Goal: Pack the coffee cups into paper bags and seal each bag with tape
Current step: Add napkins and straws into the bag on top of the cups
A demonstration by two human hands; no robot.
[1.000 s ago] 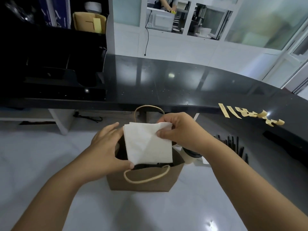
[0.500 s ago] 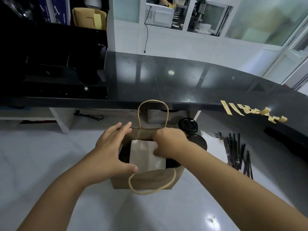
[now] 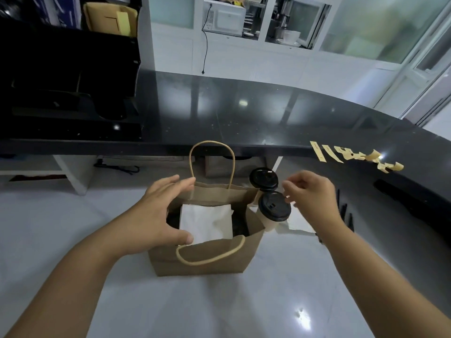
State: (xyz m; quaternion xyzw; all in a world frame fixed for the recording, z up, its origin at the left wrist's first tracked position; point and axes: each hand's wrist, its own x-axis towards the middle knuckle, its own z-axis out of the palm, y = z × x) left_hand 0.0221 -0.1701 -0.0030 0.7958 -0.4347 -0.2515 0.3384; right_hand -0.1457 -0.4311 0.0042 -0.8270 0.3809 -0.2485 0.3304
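- Paper bag of brown kraft stands upright and open on the white counter, at 6 o'clock from the black bar top. It looks light and floppy-walled, likely to crease or tip if squeezed; best steadied by the rim or lifted by the twisted handles.
- Left hand is spread over the bag's mouth at its 9 o'clock side, thumb on the near rim, fingers at the far rim, bracing it rather than clamping.
- Right hand hovers at 3 o'clock of the bag, fingers loosely curled, holding nothing I can see.
- White napkin lies flat inside the bag, covering what is beneath; soft and nearly weightless.
- Two coffee cups with black lids stand outside, touching the bag's 2 o'clock corner. Paper walls will dent, so take them round the body below the lid and keep them upright.
- Tape strips hang along the bar's edge at 2 o'clock, well apart from the bag; thin, sticky, prone to curling.
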